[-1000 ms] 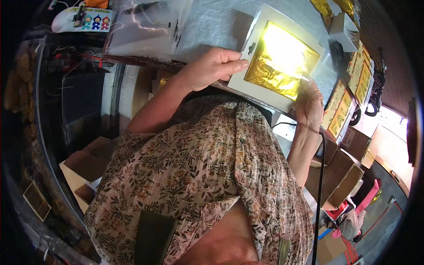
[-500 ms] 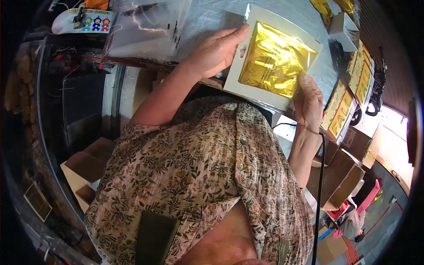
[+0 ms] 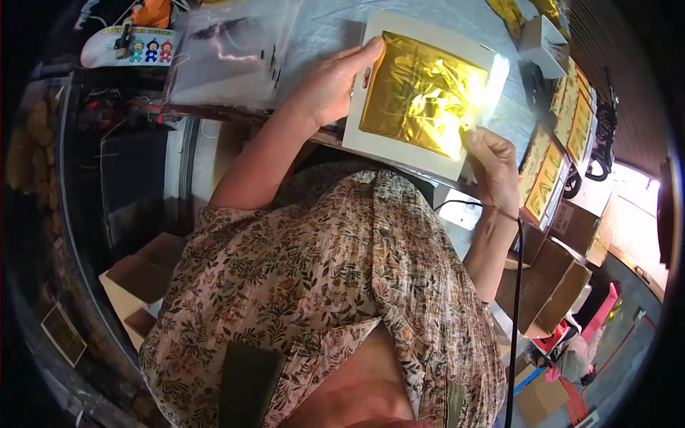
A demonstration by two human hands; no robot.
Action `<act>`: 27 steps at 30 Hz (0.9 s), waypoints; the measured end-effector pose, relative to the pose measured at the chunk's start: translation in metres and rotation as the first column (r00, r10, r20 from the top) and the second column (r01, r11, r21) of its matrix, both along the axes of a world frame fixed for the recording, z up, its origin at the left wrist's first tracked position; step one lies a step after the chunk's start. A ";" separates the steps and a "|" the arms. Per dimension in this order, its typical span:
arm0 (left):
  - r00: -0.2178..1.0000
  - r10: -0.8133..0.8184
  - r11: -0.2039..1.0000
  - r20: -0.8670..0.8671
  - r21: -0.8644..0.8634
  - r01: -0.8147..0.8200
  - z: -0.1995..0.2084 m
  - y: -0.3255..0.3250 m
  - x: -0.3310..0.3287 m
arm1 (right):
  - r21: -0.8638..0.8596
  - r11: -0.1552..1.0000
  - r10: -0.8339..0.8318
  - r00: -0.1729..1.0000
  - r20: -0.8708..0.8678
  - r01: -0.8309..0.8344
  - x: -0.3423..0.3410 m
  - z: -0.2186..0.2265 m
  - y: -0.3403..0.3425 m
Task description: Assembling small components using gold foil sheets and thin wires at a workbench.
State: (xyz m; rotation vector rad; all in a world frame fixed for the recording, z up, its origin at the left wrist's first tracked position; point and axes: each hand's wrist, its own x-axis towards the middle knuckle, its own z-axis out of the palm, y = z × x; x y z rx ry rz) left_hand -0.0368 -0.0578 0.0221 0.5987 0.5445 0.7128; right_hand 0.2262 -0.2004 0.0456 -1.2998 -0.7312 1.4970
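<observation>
Silvery bench (image 3: 328, 28) lay beneath. Left hand (image 3: 328, 89) and right hand (image 3: 496, 167) pinched opposite sides of gold packet (image 3: 421, 93) (likely light, slick; best held by stiff white card (image 3: 399, 153)).

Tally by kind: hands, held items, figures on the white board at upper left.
Hands: 2 (left hand, right hand)
White card: 1
Gold foil packet, lying over the card: 1
Figures on the white board: 3
Total: 7
</observation>
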 end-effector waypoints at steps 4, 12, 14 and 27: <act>0.999 -0.023 1.000 -0.032 0.003 0.023 0.003 -0.001 0.000 | -0.011 1.000 0.017 1.000 0.004 -0.016 -0.003 -0.001 -0.003; 0.995 -0.025 1.000 0.095 -0.008 0.026 -0.002 0.000 0.001 | -0.028 1.000 0.011 1.000 -0.003 -0.012 -0.005 0.002 0.001; 0.991 -0.039 0.999 0.129 -0.009 0.040 0.000 -0.002 0.001 | -0.044 0.998 0.052 0.998 -0.033 -0.053 -0.007 0.007 0.004; 0.996 -0.026 0.997 0.091 -0.073 0.033 0.001 0.008 -0.019 | -0.007 1.000 -0.021 0.997 0.077 0.022 -0.017 0.017 0.011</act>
